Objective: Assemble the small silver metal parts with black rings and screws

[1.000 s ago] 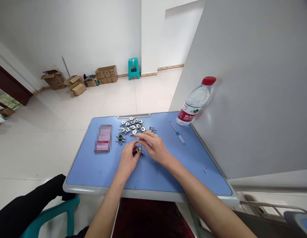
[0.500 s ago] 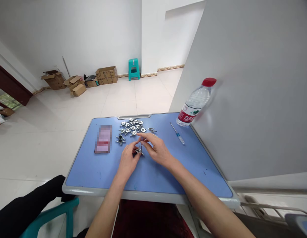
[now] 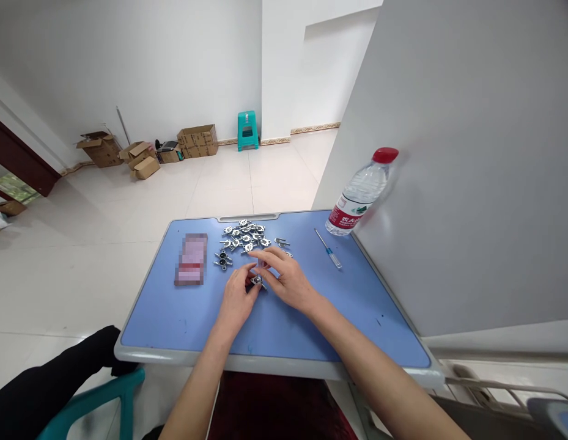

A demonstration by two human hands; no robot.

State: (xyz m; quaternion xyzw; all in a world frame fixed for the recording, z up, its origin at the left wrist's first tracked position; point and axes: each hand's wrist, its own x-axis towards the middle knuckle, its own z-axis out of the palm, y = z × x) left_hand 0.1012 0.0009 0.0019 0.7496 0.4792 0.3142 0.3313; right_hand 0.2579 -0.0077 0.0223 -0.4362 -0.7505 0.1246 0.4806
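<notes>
While bottle [image 3: 358,194] and screwdriver [image 3: 329,250] rest nearby, fingers [image 3: 244,269] partly hide the fitting [image 3: 256,280].

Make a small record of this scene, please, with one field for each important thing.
Left grip: on a metal part, low over the table
Right grip: just above that part, pinching a pale item, mostly hidden
Pile: metal parts, beyond both grips
Screwdriver: lying to the right
Bottle: red cap, far right corner
</notes>
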